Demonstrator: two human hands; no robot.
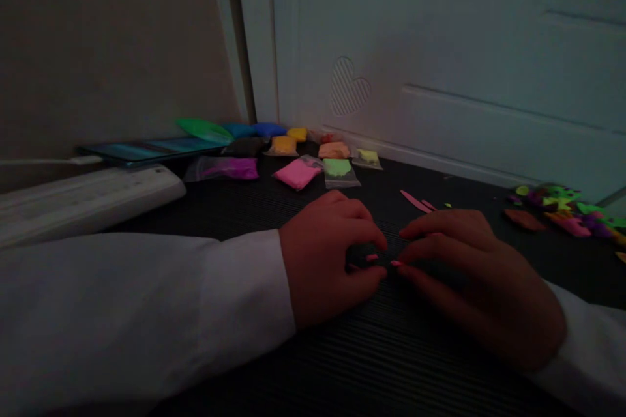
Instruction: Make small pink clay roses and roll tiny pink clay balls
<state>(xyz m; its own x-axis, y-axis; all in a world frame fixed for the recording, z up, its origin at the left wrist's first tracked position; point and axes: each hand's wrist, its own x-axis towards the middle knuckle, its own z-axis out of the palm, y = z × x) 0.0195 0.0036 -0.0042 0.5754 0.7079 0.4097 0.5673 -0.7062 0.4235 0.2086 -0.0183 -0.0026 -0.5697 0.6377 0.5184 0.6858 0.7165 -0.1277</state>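
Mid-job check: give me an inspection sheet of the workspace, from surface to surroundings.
Surface: black, finely ridged tabletop; dim light.
Job's things: small pink piece at the right fingertips; pink bit between left thumb and fingers.
Clutter: clear bags of coloured material, among them a pink bag, near the door; colourful pieces far right; flat pointed pink piece beyond the hands.
Hands: left hand open; right hand fingers curled, grip unclear.
Cables: white cable at the screen device.
Surroundings: white door with heart relief; other people, nothing seen.
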